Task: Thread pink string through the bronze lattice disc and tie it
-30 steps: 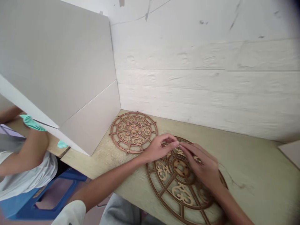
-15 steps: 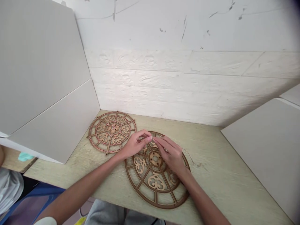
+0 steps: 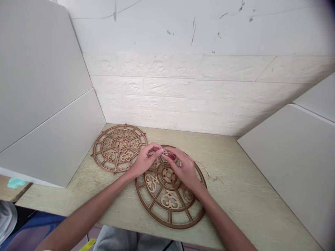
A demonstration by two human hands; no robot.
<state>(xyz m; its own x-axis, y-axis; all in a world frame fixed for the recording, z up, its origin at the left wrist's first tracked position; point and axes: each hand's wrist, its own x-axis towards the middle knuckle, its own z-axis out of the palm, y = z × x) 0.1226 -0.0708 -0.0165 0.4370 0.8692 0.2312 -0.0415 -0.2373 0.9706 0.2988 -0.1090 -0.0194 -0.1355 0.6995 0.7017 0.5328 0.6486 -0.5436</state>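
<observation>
Two round brown fretwork discs lie on the pale wooden table (image 3: 243, 195). The larger disc (image 3: 167, 205) is in front of me; the smaller disc (image 3: 117, 146) lies to its left by the back corner. My left hand (image 3: 143, 160) and my right hand (image 3: 184, 170) meet over the far part of the larger disc. Both hands pinch a small thin piece (image 3: 167, 153) between their fingertips; I cannot make out what it is. A thin thread or wire (image 3: 209, 174) trails on the table to the right of my right hand.
A white brick-pattern wall (image 3: 183, 87) closes the back. Grey divider boards stand at the left (image 3: 47, 104) and right (image 3: 293, 153). Beyond the left board lies a bit of turquoise (image 3: 15, 182), with blue furniture (image 3: 23, 230) below it.
The view has swung right and pulled back: the neighbour at the left has left the frame and the right board has appeared. My fingertips have lifted slightly, still pinched together over the larger disc.
</observation>
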